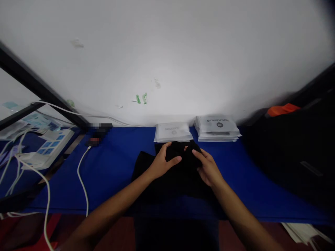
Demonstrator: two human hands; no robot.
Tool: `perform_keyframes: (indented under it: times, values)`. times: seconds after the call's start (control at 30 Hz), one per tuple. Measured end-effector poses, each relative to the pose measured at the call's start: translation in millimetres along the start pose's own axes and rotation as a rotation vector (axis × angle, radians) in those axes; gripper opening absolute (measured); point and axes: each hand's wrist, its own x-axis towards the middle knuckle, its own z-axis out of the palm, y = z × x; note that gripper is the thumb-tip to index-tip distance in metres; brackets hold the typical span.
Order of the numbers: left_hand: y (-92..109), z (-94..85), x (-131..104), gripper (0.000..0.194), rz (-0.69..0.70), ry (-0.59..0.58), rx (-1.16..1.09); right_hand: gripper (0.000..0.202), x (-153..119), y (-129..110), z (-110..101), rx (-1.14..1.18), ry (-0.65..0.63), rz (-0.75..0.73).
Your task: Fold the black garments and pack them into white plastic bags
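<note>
A piece of black cloth (175, 184), its exact kind too dark to make out, lies bunched on the blue table in front of me. My left hand (163, 164) grips its upper left part, the thumb on top pointing right and the other fingers partly hidden by the fabric. On the right, my right hand (208, 167) pinches a raised fold between thumb and fingers. Just beyond the cloth is a white printed packet stack (172, 131) against the wall. Another stack of white packets (217, 127) sits to its right.
The blue table (110, 181) meets a white wall (167, 62). At right stands a large black bag or heap (285, 157) with an orange patch (284, 109). A dark device (98, 136) with a white cable (81, 170) lies left, near white-and-blue sheets (52, 144) beyond a dark frame (26, 76).
</note>
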Motion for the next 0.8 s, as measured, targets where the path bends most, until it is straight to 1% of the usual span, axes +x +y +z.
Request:
perform_keyframes:
  times: [0.07, 0.1, 0.13, 0.17, 0.23, 0.27, 0.3, 0.37, 0.43, 0.53, 0.6, 0.7, 0.77, 0.8]
  values:
    - [-0.9, 1.7, -0.4, 0.090, 0.017, -0.004, 0.203, 0.034, 0.7, -1.6, -6.6, 0.002, 0.029, -0.018]
    - [-1.9, 2.1, -1.1, 0.091, 0.048, -0.017, 0.309, 0.034, 1.5, -1.7, -10.8, -0.004, 0.040, -0.016]
    - [-2.8, 2.3, -2.1, 0.087, 0.086, -0.041, 0.401, 0.034, 2.4, -1.2, -15.5, -0.012, 0.053, -0.009]
    - [-3.4, 2.0, -3.1, 0.078, 0.119, -0.072, 0.467, 0.033, 3.4, -0.1, -20.5, -0.019, 0.066, -0.001]
    - [-3.7, -0.9, -5.3, 0.049, 0.153, -0.121, 0.509, 0.033, 5.3, 3.2, -30.8, -0.030, 0.096, 0.005]
    - [-3.6, -4.1, -6.7, 0.035, 0.158, -0.122, 0.490, 0.034, 6.2, 4.8, -36.0, -0.034, 0.111, 0.003]
    - [-3.7, -8.8, -8.8, 0.023, 0.162, -0.098, 0.450, 0.034, 7.0, 6.1, -41.2, -0.040, 0.123, 0.001]
    - [-5.0, -22.8, -15.7, 0.013, 0.151, -0.002, 0.336, 0.033, 7.8, 7.3, -50.9, -0.069, 0.144, 0.001]
    - [-8.8, -40.8, -26.5, 0.013, 0.084, 0.105, 0.217, 0.031, 7.7, 6.9, -58.7, -0.117, 0.150, 0.004]
    - [-19.5, -66.9, -45.2, 0.025, -0.068, 0.211, 0.086, 0.031, 7.0, 6.3, -65.9, -0.203, 0.119, 0.000]
    - [-29.1, -79.8, -55.1, 0.027, -0.120, 0.240, 0.021, 0.033, 7.4, 7.1, -69.4, -0.267, 0.102, -0.015]
    - [-43.8, -94.2, -64.3, 0.022, -0.154, 0.282, -0.023, 0.035, 9.9, 10.0, -76.2, -0.366, 0.112, -0.055]
    - [-51.4, -103.5, -69.1, 0.026, -0.177, 0.300, -0.030, 0.036, 11.5, 12.1, -82.4, -0.424, 0.118, -0.079]
    - [-53.8, -108.2, -71.6, 0.030, -0.189, 0.285, -0.028, 0.036, 12.1, 13.0, -85.7, -0.452, 0.112, -0.080]
